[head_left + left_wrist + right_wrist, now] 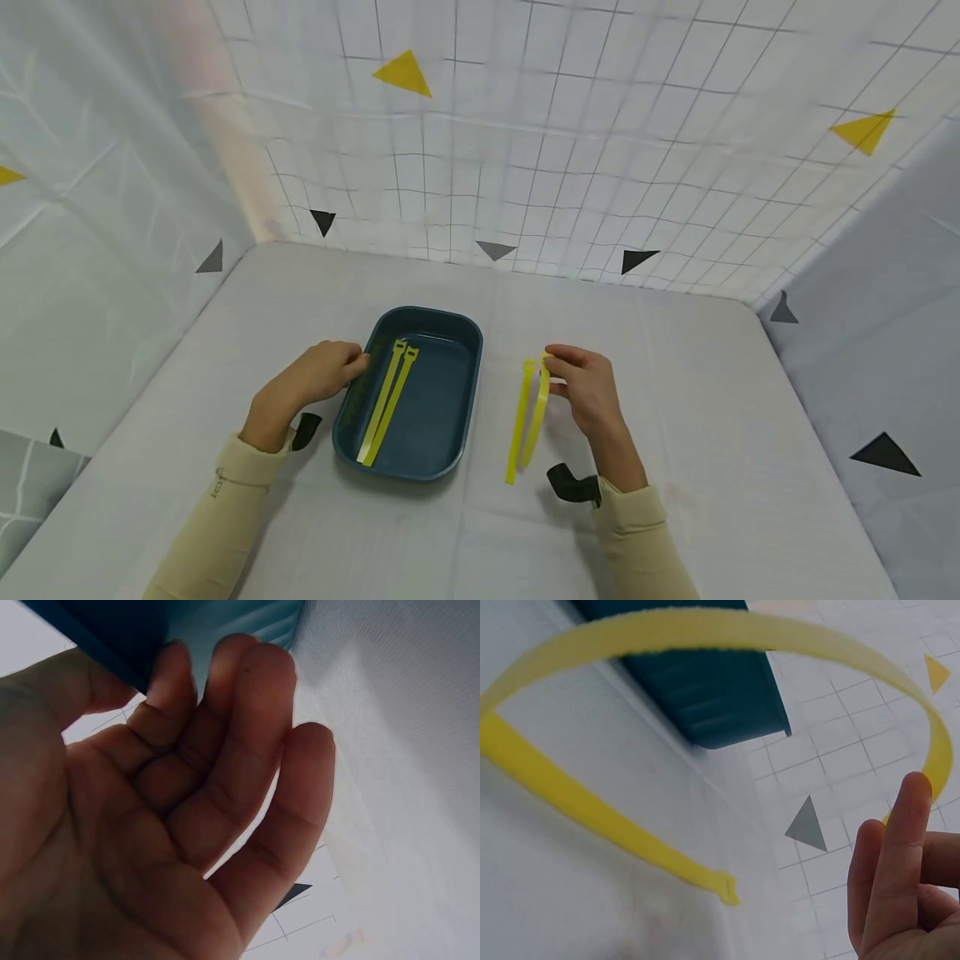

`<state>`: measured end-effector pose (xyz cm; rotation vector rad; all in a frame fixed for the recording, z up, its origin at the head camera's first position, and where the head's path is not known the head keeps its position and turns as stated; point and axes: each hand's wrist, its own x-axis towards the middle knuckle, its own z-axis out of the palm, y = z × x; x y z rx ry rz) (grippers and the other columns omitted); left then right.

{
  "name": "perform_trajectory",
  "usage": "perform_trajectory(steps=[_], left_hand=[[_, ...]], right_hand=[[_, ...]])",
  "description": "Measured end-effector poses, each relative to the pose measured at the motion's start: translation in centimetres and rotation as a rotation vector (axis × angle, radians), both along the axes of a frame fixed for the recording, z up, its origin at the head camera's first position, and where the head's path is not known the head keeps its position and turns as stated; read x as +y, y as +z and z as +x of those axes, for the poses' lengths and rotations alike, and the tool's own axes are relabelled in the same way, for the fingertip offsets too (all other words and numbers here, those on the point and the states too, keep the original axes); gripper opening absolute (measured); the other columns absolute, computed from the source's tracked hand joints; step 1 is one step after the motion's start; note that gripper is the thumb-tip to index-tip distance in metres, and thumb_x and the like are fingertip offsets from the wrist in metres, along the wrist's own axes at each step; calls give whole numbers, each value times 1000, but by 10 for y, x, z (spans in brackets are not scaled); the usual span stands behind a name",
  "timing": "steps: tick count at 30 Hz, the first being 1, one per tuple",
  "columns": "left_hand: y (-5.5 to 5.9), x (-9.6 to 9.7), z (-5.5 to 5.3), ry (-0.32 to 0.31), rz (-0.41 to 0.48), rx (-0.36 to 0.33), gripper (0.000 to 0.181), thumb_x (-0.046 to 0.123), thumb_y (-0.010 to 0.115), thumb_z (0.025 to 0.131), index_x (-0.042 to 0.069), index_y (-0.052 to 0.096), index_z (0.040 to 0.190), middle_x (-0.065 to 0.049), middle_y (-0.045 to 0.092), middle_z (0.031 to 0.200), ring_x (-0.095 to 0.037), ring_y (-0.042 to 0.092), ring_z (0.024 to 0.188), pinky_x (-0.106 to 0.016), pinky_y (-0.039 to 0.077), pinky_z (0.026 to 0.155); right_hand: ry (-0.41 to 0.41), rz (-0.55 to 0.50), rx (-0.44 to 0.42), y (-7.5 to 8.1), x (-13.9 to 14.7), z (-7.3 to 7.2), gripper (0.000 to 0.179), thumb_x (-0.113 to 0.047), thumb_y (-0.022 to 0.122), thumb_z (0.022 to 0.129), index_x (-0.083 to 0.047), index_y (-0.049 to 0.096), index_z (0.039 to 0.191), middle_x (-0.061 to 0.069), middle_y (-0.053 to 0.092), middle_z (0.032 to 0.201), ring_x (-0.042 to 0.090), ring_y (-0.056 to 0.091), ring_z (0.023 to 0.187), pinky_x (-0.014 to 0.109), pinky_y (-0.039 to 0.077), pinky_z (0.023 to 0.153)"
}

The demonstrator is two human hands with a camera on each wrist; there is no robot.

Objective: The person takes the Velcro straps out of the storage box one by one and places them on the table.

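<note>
A dark teal tray (438, 408) lies on the table, its left rim pinched between the thumb and fingers of my left hand (318, 372). In the left wrist view the other fingers (262, 742) curl below the tray wall (217, 630). Two yellow hook-and-loop cable ties (392, 404) with slotted heads lie side by side in the tray. My right hand (592, 392) pinches one end of another yellow cable tie (537, 417), which bends in an arc in the right wrist view. Just left of it, one more yellow tie (519, 425) lies flat on the table.
A white cloth covers the table (720, 433). White sheeting with grid lines (525, 192) rises behind it, marked with yellow, grey and black triangles. Dark wrist mounts (573, 483) stick out beside both sleeves.
</note>
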<state>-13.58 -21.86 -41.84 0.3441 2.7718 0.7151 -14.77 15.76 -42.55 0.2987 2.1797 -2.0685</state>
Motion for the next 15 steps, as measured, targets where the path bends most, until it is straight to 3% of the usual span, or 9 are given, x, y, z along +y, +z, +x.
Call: perform_trajectory(steps=[4, 15], left_hand=[[0, -1, 0, -3, 1, 7, 33, 21, 45, 104, 10, 50, 73, -2, 42, 65, -18, 40, 58, -33, 35, 57], [4, 1, 1, -6, 15, 3, 34, 20, 44, 104, 10, 48, 72, -2, 41, 65, -17, 39, 57, -32, 34, 57]], right_hand=[[-14, 37, -18, -6, 3, 0, 32, -5, 63, 96, 5, 62, 126, 16, 62, 116, 20, 65, 86, 26, 56, 68], [-24, 74, -35, -21, 8, -1, 32, -8, 61, 97, 4, 61, 127, 17, 62, 117, 17, 64, 83, 24, 54, 64]])
